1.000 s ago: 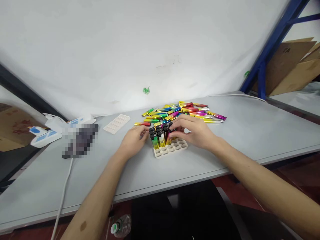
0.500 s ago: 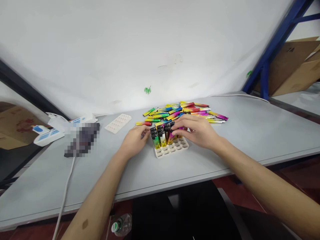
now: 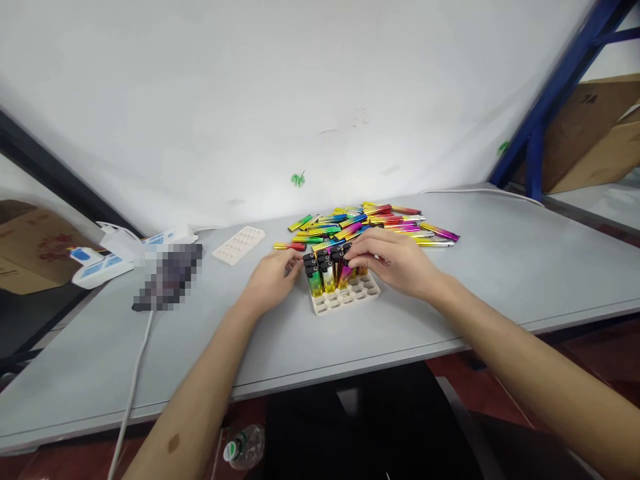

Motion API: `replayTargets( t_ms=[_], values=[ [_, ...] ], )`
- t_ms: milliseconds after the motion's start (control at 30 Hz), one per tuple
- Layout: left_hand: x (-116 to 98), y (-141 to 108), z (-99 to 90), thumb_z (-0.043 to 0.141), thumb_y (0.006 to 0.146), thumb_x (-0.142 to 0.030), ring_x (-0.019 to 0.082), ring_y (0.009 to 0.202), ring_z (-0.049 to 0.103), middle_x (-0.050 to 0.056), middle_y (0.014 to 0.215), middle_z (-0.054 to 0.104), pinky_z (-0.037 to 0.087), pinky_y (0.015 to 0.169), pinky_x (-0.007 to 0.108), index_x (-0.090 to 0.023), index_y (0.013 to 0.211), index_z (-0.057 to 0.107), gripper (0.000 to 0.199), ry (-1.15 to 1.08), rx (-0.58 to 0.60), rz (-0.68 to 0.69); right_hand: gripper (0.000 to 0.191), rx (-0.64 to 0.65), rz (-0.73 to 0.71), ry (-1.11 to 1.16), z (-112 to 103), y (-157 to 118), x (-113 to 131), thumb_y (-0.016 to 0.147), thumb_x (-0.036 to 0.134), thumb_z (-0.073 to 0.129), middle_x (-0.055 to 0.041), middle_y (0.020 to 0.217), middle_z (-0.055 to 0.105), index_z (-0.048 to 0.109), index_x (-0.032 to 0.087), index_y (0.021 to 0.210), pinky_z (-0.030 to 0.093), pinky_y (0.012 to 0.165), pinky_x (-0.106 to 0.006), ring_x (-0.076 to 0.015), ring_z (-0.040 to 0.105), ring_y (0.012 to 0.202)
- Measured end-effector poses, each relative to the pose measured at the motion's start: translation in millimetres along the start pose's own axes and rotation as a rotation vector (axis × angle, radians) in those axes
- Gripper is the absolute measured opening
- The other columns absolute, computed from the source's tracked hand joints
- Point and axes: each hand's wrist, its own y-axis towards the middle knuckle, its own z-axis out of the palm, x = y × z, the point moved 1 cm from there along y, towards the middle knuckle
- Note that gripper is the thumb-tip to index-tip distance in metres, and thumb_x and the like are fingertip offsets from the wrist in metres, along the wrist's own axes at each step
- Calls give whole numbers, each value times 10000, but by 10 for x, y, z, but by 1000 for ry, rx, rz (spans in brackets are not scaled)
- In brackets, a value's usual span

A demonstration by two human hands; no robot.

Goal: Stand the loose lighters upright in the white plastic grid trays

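Note:
A cream tray with honeycomb holes (image 3: pixel 349 301) holds several upright lighters with black tops and shiny two-tone bodies, a green and yellow lighter (image 3: pixel 315 285) among them. My left hand (image 3: pixel 273 279) is curled at the tray's left back edge, its fingertips against that side; their exact contact is partly hidden. Over the tray's right part, my right hand (image 3: pixel 400 261) pinches the black top of a magenta and yellow lighter (image 3: pixel 345 276) standing in the tray. The front holes of the tray show no lighters. Behind the hands lies a loose pile of metallic coloured lighter sleeves (image 3: pixel 353 223).
Another cream tray (image 3: pixel 239 245) lies to the left. Farther left are a white power strip (image 3: pixel 113 267), a blurred dark object (image 3: pixel 170 277) and a white cable (image 3: pixel 137 363). The wall (image 3: pixel 225 120) bounds the grey table (image 3: pixel 520 260). A plastic bottle (image 3: pixel 247 448) is below.
The whole view has shifted slightly. Both hands keep nearly the same place at the tray, and the lighters stand as before.

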Motion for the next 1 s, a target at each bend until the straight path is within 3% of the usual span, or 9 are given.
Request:
replayTargets(
  t_ms=[100,233,333,400,467,600,700,800,1000],
  values=[
    [12,5,9,459,936,-330,244,941,650,58,960,724,516,847,379,-224,1036,688,271,1,2,5,135,22,-27,-26,5,-3,32,982,253,621,-58,943,736,751,234,955,557,760,-331,-192,681,876],
    [34,8,21,468,932,-320,241,954,645,56,998,731,508,844,374,-229,1075,690,279,-14,5,8,195,45,-9,-138,26,-12,112,965,363,641,-80,1012,671,784,234,992,474,577,-288,-157,621,746],
    [34,7,19,465,932,-315,241,958,642,56,990,729,505,849,372,-223,1069,688,277,-17,8,7,221,-44,18,-149,0,-4,107,988,353,591,-68,925,653,772,226,981,444,568,-288,-156,594,712],
    [29,6,14,463,934,-317,240,949,640,58,979,723,504,846,368,-218,1056,685,272,-13,8,6,250,-162,105,-192,-52,9,35,1017,315,526,-62,843,658,739,210,940,448,627,-305,-172,605,727],
    [22,6,10,462,935,-321,238,937,638,59,970,716,504,840,365,-216,1044,683,268,-9,8,6,285,-201,274,-290,-105,19,-75,1035,318,478,-69,804,672,698,200,897,426,655,-324,-195,612,731],
    [10,12,6,463,936,-329,241,936,638,56,963,715,503,835,364,-220,1069,688,283,-2,10,0,269,59,666,-448,-110,0,-276,1023,377,480,-106,841,710,648,201,909,379,636,-332,-246,637,735],
    [4,13,1,462,937,-327,243,943,642,58,966,717,503,839,364,-218,1084,693,294,8,15,-1,387,223,841,-503,-24,-29,-348,990,520,506,-169,924,729,615,165,1097,417,676,-361,-310,680,806],
    [7,10,-4,468,935,-330,241,940,647,56,970,719,503,835,360,-223,1083,696,292,7,14,-2,505,307,924,-587,57,-28,-395,972,541,518,-217,1025,731,548,111,1235,456,719,-396,-363,702,909],
    [15,13,-3,459,935,-326,242,937,647,60,990,727,501,844,370,-224,1079,697,296,-1,16,9,324,373,977,-608,37,-16,-510,929,317,550,-209,1090,723,594,104,1169,487,750,-381,-349,701,996]
  ],
)
